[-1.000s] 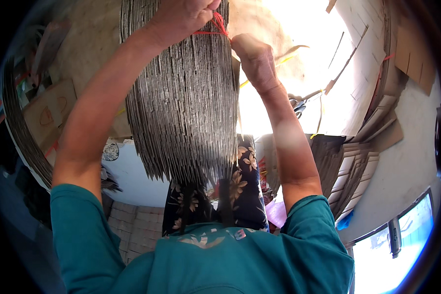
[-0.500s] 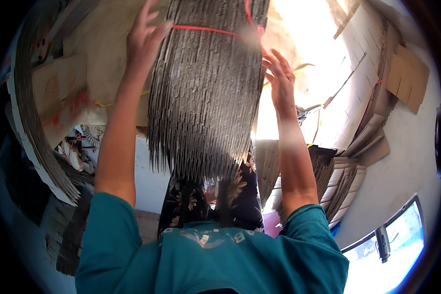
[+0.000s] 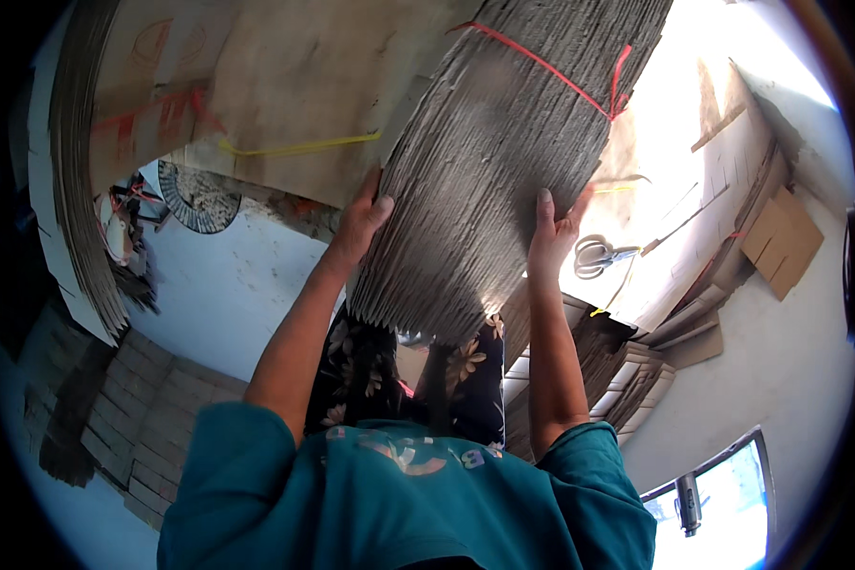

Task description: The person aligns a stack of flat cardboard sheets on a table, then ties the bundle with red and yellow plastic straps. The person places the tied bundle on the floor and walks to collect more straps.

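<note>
A thick bundle of grey-brown cardboard sheets [image 3: 475,180], their edges facing up, lies slanted in front of me, its far end toward the upper right. Red string [image 3: 547,68] is tied across its far part, with a knot near the right side. My left hand [image 3: 359,228] clasps the bundle's left side near its lower end, thumb on top. On the opposite side my right hand [image 3: 553,239] grips it, thumb up along the edge; some of its fingers are hidden. A pair of scissors [image 3: 594,258] lies just right of my right hand.
A brown board surface [image 3: 294,76] with a yellow strap [image 3: 299,147] extends to the left. Stacked cardboard [image 3: 74,180] stands at far left. More cardboard stacks [image 3: 627,380] and a loose piece [image 3: 782,242] are on the right, near a window [image 3: 731,503].
The bundle has turned so its far end points right. Both hands have come down from beside the string to its lower sides and now hold it. The scissors show more fully.
</note>
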Available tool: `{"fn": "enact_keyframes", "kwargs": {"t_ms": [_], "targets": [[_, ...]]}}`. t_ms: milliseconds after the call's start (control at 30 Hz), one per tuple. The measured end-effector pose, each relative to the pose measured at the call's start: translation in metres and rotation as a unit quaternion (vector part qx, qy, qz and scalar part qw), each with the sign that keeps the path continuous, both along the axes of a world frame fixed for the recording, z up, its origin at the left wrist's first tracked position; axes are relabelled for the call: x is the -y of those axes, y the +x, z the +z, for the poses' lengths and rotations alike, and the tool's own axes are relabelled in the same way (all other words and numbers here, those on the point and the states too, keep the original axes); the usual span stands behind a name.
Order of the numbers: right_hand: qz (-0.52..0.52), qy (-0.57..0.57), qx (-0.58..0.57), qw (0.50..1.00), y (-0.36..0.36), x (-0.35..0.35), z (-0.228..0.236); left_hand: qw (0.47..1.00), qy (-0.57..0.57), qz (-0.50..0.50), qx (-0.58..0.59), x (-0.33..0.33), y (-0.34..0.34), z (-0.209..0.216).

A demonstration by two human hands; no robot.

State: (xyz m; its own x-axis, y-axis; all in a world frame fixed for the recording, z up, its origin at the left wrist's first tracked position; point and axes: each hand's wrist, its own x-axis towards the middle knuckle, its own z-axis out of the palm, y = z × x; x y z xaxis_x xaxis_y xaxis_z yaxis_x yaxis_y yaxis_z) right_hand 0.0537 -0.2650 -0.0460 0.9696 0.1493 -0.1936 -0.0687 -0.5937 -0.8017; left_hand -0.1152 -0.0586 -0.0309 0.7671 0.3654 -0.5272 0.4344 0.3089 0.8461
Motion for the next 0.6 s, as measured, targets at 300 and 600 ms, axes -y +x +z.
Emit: {"fn": "enact_keyframes", "kwargs": {"t_ms": [300,600], "targets": [[0.497,-0.141,0.231,0.824,-0.015,-0.126,0.027,0.984,-0.057,0.153,-0.071,-0.032,-0.028,-0.050],[0.518,-0.123,0.268,0.803,-0.018,-0.133,0.018,0.847,0.044,0.446,-0.286,-0.078,0.008,-0.106]]}}
